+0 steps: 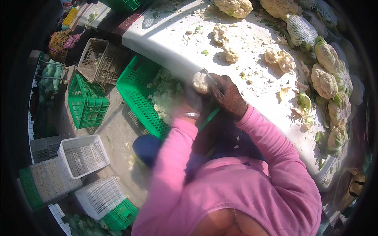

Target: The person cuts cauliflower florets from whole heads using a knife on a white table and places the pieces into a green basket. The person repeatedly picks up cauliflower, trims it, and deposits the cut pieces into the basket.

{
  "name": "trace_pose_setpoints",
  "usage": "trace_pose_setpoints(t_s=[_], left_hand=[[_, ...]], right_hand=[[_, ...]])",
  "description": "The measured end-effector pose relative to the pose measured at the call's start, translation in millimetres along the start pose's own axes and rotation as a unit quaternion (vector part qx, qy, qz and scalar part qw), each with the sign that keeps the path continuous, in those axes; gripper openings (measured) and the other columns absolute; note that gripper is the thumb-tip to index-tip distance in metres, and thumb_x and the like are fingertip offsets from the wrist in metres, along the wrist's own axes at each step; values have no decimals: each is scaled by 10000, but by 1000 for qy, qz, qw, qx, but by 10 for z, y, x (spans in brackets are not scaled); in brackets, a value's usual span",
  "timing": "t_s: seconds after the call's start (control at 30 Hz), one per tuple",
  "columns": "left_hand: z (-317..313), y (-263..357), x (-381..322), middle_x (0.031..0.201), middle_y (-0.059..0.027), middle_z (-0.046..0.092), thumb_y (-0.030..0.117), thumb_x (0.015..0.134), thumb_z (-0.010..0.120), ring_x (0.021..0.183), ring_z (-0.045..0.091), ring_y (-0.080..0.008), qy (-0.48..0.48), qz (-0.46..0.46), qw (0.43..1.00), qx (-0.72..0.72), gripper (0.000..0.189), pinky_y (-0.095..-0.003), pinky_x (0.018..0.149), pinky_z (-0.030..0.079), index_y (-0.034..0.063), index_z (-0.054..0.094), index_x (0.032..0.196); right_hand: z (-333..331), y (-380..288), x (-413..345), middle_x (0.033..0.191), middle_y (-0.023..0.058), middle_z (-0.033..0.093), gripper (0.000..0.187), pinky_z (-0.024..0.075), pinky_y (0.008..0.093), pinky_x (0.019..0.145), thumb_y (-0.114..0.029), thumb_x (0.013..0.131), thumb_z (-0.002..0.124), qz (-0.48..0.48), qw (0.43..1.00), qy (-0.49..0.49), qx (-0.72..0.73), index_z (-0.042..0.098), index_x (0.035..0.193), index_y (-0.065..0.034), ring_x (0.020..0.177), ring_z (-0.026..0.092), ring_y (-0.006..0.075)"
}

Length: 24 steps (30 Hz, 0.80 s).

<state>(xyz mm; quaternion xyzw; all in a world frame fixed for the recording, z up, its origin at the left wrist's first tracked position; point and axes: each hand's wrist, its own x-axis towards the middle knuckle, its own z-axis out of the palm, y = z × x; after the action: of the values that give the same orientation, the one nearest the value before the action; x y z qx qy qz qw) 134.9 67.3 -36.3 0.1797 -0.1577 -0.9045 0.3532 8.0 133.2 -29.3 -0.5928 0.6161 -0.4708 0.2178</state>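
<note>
A piece of cauliflower (pixel 200 83) rests in my left hand (pixel 192 98), which wears a dark glove and a silvery bracelet at the wrist. My right hand (pixel 229 96), in a brown glove, grips a small knife (pixel 209 77); its blade lies against the right side of the piece. Both hands are over the near edge of the white-topped table (pixel 177 44). Below my left hand is a green plastic crate (pixel 133 97) holding many cut cauliflower florets (pixel 164 94). The knife's handle is hidden in my right hand.
Loose cauliflower pieces (pixel 231 55) and crumbs lie on the table. Whole cauliflower heads (pixel 324 81), some in white foam nets (pixel 301 29), line its far right side. A green crate (pixel 88 101), a white crate (pixel 84 156) and stacked crates (pixel 102 197) stand on the floor at left.
</note>
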Motion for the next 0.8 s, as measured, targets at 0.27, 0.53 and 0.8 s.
trace_pose_setpoints(t_s=[0.27,0.53,0.8], left_hand=[[-967,92,-872,1012,-96,607,37,922,524,881,604,-160,205,195,661,695,297,-294,730,509,5,439,1205],[-1046,160,-997,1085,-144,649,43,794,662,1005,631,-251,125,211,537,807,677,-333,873,502,-73,307,1359],[-1242,240,-1019,976,-68,649,235,906,595,943,623,-198,102,128,848,504,384,-283,799,500,-5,562,1205]], right_hand=[[662,-279,-254,877,239,579,257,482,486,704,-129,852,571,19,982,-142,120,542,1089,-33,856,594,419],[832,-137,-590,731,233,588,186,452,506,606,-100,870,491,-30,938,-325,-116,515,1030,-8,712,584,447],[1113,255,-332,783,237,625,151,498,473,658,-104,822,530,-90,906,-409,-53,620,892,-6,762,625,411]])
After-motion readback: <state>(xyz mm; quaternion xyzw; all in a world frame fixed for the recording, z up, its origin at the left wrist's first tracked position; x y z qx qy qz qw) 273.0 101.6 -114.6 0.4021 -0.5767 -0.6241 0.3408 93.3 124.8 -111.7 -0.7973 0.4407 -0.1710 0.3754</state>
